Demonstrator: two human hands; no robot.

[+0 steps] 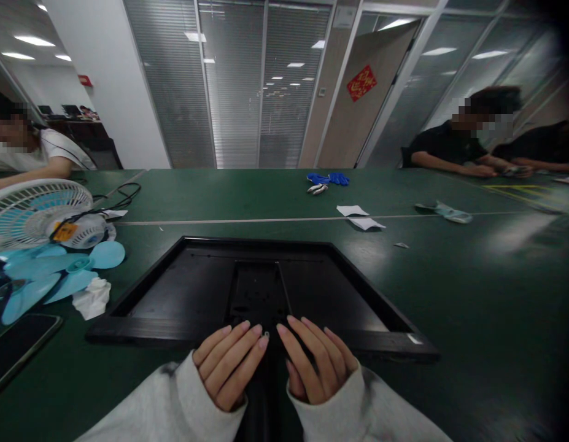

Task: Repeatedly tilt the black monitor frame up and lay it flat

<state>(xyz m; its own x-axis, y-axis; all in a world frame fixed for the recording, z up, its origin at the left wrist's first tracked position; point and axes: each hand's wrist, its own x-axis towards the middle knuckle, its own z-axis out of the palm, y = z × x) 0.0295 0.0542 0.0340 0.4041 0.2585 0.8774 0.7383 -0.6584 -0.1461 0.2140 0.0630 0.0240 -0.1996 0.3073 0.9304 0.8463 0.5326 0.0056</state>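
Note:
A black picture frame (141,288) lies back-up on the green table (472,294) right in front of me. A raised rectangular panel (259,285) sits in the middle of its back. My left hand (229,362) and my right hand (316,362) lie side by side on the frame's near rim. Their fingers are stretched flat and point away from me, and the fingertips almost meet. A dark strip (261,405) runs toward me between the two hands. My thumbs are mostly hidden under the palms. Grey sleeves cover both wrists.
At the left are a white fan grille (33,212), loose blue fan blades (58,270), a crumpled tissue (93,298) and a phone (17,344). Blue gloves (328,178) and paper scraps (360,218) lie farther back. Other people sit at the far left and far right.

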